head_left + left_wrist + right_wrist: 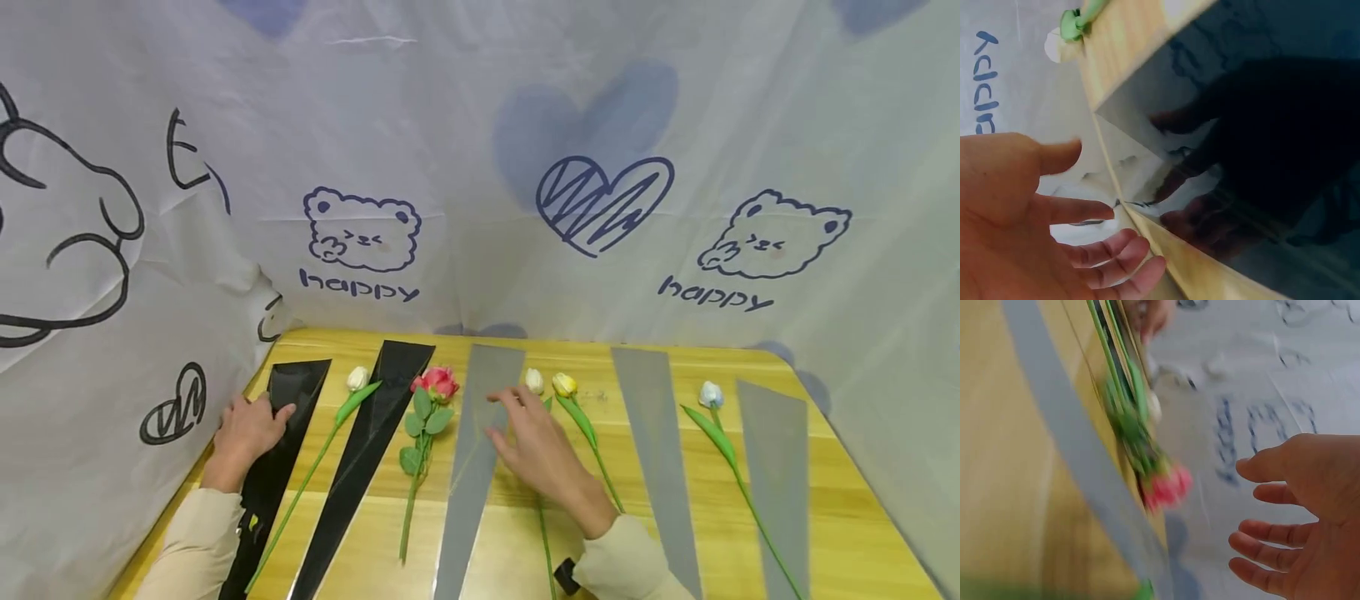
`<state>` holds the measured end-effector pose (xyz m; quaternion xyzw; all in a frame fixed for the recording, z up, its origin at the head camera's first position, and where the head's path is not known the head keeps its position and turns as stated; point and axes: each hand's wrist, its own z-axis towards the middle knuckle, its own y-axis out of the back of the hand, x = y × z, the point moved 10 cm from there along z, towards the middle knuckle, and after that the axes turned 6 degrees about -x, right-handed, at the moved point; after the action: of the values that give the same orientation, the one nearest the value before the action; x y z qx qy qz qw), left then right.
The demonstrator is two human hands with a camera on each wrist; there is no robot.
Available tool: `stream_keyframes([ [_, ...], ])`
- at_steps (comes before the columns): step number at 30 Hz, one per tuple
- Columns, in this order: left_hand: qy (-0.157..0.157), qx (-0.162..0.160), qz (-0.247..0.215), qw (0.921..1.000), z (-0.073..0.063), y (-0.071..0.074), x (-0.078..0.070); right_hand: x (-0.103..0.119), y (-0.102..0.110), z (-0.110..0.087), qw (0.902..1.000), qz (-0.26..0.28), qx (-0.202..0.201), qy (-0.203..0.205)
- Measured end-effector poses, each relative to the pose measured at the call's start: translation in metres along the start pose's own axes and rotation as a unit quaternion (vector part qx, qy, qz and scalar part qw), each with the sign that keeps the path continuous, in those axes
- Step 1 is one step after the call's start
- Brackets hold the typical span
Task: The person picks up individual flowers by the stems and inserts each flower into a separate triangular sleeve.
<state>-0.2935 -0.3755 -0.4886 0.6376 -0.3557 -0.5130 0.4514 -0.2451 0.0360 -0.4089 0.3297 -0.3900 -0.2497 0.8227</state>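
My left hand (249, 435) is over the far end of the leftmost black strip (262, 492), its fingers loose and nothing in them. In the left wrist view the palm and spread fingers show beside the glossy strip, which reflects them. My right hand (543, 454) is above a white tulip (534, 381), hiding part of its stem. Its fingers are spread, with nothing held, as the right wrist view also shows. Just right of it lies a yellow tulip (565, 385). A pink rose (437, 383) and another white tulip (358, 379) lie between the hands.
A pale blue tulip (711, 394) lies at the right. Another black strip (367, 450) and several grey strips (656, 433) run along the wooden table (600, 400). White cloth (465, 167) with bear and heart drawings rises behind and at the sides.
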Motion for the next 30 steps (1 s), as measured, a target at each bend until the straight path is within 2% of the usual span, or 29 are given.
stream_keyframes([
  [3, 0.013, 0.021, -0.002, 0.9997, -0.003, -0.008, 0.009, 0.03, -0.035, 0.008, 0.9991, 0.01, 0.036, 0.022],
  [6, 0.019, 0.026, 0.006, 0.9995, -0.006, -0.011, 0.017, 0.062, -0.07, 0.018, 0.9966, 0.023, 0.071, 0.035],
  [11, 0.019, 0.013, 0.008, 0.9997, -0.009, -0.01, 0.027, 0.096, -0.121, 0.038, 0.9919, 0.063, 0.11, -0.006],
  [17, 0.012, 0.003, -0.007, 0.9999, -0.01, -0.009, 0.031, 0.11, -0.171, 0.056, 0.98, 0.083, 0.16, -0.084],
  [23, -0.007, -0.024, -0.012, 0.9996, -0.004, 0.001, 0.028, 0.118, -0.214, 0.066, 0.9634, 0.064, 0.207, -0.158],
  [26, -0.013, -0.027, -0.018, 0.9994, -0.003, 0.001, 0.024, 0.12, -0.226, 0.069, 0.9605, 0.025, 0.217, -0.173],
  [30, -0.009, -0.023, -0.035, 0.9991, -0.007, -0.005, 0.025, 0.123, -0.234, 0.074, 0.962, -0.027, 0.219, -0.161],
])
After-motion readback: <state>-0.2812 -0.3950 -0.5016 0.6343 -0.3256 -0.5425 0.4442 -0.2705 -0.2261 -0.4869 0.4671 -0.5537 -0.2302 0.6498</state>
